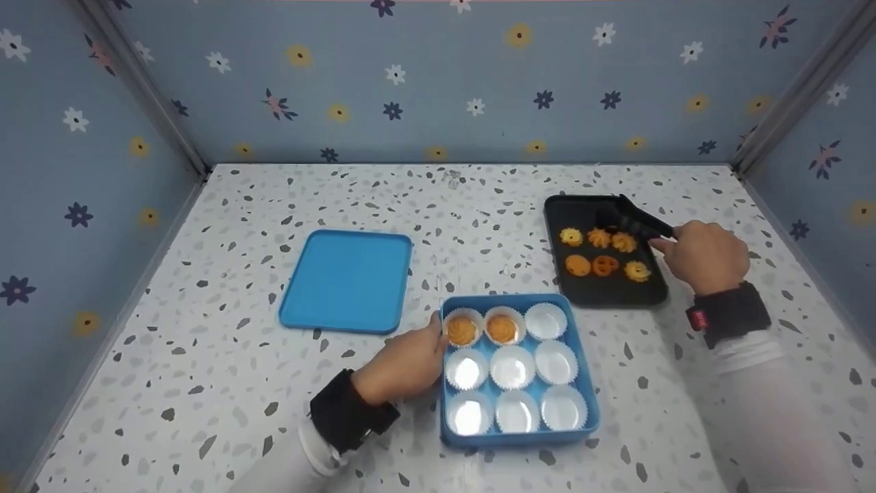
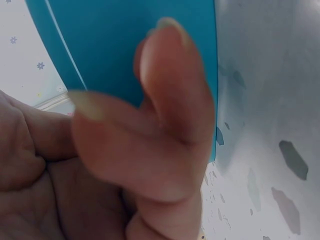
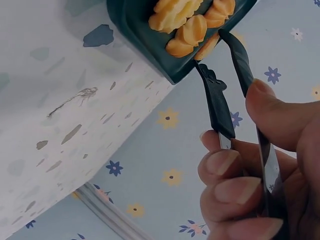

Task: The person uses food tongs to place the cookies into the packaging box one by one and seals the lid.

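My right hand (image 1: 708,257) grips black tongs (image 3: 217,102), thumb on one arm and curled fingers on the other. Their tips are around the edge of a cookie (image 3: 207,48) in the black tray (image 1: 561,296). Several other cookies (image 1: 606,266) lie there, some swirled, one pretzel-shaped. My left hand (image 1: 404,363) holds the left side of a blue box (image 1: 517,439), with bent fingers (image 2: 172,75) at its outer wall and a digit at the rim. White paper cups (image 1: 513,368) fill the box. Swirled cookies (image 1: 503,329) sit in the back-left and back-middle cups.
A flat blue lid (image 1: 349,281) lies left of the box on the speckled table (image 1: 226,383). Flower-patterned panels (image 1: 438,82) stand behind and at both sides. The black tray is behind and to the right of the box.
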Demonstrator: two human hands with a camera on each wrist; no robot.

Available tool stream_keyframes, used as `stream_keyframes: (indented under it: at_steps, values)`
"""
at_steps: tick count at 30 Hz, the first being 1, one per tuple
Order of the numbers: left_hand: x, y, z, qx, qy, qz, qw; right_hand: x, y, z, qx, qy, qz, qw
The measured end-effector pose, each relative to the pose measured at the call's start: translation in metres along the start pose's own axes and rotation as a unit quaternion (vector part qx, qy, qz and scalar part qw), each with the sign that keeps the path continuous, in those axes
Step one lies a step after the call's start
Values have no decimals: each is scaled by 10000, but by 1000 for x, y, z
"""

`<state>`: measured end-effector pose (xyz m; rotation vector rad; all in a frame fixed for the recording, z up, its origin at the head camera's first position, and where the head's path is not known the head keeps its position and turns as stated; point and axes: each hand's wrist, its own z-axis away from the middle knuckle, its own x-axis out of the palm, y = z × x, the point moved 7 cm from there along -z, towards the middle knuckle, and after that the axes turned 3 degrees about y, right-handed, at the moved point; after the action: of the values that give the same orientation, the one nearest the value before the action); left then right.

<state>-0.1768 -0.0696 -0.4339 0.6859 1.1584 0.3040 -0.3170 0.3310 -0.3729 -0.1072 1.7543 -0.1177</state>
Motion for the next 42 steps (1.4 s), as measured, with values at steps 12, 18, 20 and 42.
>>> stream_keyframes:
  at_steps: [12, 18, 20, 42]
  values:
    - [-2, 3, 1, 81, 39, -17, 10000, -17, -12, 9, -219, 90, -206, 9995]
    - [-1, 2, 1, 57, 6, 83, 9999, -43, -29, 30, -436, 158, -284, 9985]
    - [-1, 2, 0, 63, 6, 91, 9999, -52, -37, 40, -595, 254, -343, 9973]
    - [0, 3, 1, -43, 10, -15, 10000, -63, -104, 159, -2088, 436, -192, 9768]
